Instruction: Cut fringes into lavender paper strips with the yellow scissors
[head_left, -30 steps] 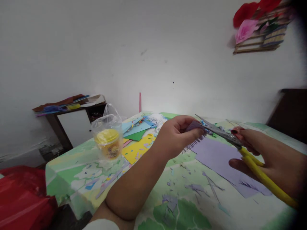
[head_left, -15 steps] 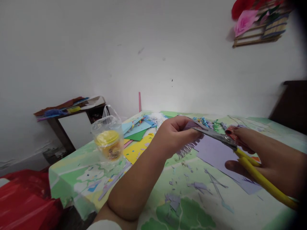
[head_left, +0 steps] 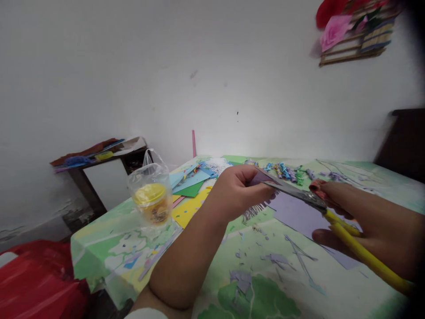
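My left hand [head_left: 241,192] pinches a small piece of purple paper [head_left: 257,178] with a fringed lower edge, held above the table. My right hand [head_left: 372,226] grips yellow-handled scissors [head_left: 332,219]; their metal blades are closed and reach to the paper at my left fingertips. Below both hands a larger purple sheet [head_left: 299,212] lies flat on the green patterned tablecloth [head_left: 265,292]. Purple scraps and thin strips are scattered on the cloth in front of me.
A plastic bag with a yellow-lidded jar [head_left: 151,199] stands at the table's left. Coloured paper sheets [head_left: 191,192] and small rolled paper pieces [head_left: 285,172] lie at the back. A dark side table [head_left: 96,161] stands by the wall, a red bag [head_left: 36,279] lower left.
The scissor blades were open on the paper a second ago and are closed now. Both hands stayed nearly in place while the view shifted slightly.
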A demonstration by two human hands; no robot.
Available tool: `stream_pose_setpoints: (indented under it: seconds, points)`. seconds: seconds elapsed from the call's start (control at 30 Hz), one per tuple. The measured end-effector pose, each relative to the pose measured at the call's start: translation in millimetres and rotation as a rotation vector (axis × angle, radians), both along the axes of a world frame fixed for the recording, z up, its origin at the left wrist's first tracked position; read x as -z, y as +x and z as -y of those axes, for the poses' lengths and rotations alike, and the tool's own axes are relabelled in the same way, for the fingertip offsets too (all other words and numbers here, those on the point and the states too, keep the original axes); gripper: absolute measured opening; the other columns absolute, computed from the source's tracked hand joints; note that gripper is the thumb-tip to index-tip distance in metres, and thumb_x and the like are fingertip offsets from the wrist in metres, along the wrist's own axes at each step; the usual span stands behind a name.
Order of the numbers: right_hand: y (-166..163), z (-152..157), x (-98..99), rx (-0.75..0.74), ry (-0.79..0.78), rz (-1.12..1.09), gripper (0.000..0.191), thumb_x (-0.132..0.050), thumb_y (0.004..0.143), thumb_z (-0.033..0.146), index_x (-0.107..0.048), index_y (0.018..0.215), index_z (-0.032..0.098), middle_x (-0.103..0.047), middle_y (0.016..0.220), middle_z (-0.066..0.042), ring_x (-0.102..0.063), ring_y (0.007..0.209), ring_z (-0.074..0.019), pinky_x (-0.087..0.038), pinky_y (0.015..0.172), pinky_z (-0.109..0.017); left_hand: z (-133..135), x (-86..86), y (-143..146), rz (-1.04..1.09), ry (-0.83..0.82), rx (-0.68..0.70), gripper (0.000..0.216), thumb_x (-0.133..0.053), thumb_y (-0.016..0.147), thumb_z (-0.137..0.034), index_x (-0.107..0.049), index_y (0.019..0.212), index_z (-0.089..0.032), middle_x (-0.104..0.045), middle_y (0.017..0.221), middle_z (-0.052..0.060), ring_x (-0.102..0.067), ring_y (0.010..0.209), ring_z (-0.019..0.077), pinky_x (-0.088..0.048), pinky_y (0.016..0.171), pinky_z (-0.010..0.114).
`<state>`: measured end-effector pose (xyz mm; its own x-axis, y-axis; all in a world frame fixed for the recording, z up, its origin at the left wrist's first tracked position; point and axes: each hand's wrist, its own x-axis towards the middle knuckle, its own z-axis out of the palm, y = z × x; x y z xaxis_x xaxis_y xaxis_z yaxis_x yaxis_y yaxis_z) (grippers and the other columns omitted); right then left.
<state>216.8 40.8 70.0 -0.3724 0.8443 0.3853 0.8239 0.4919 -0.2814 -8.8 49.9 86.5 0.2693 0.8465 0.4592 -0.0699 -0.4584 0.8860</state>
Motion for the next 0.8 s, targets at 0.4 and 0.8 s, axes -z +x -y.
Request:
stream_pose_setpoints:
  seconds: [0.4,0.8]
  points:
    - [-3.8,-1.6,10.6,0.132,0.311,-0.034,0.036,-0.052,0.063,0.061,-0.06,0.079,0.029,-0.06,0.058,-0.002,-0.056,0.055,-0.0257,-0.043,0.048,-0.036,2.7,-2.6,-3.8,-0.042,0.04,0.001,0.005,-0.065,0.063,-0.013,-0.066,0.06,-0.017,-0.06,0.054,-0.004,-0.053,0.053,0.0045,-0.04,0.047,0.014]
    - [6.6,-4.7,3.9,0.073,0.302,0.17,0.043,-0.055,0.062,0.067,-0.052,0.082,0.029,-0.06,0.066,-0.001,-0.057,0.054,-0.0232,-0.046,0.047,-0.036,-0.7,-1.6,-2.8,-0.028,0.025,0.05,0.007,-0.064,0.064,-0.011,-0.067,0.061,-0.017,-0.061,0.054,-0.005,-0.056,0.053,0.0039,-0.043,0.049,0.012]
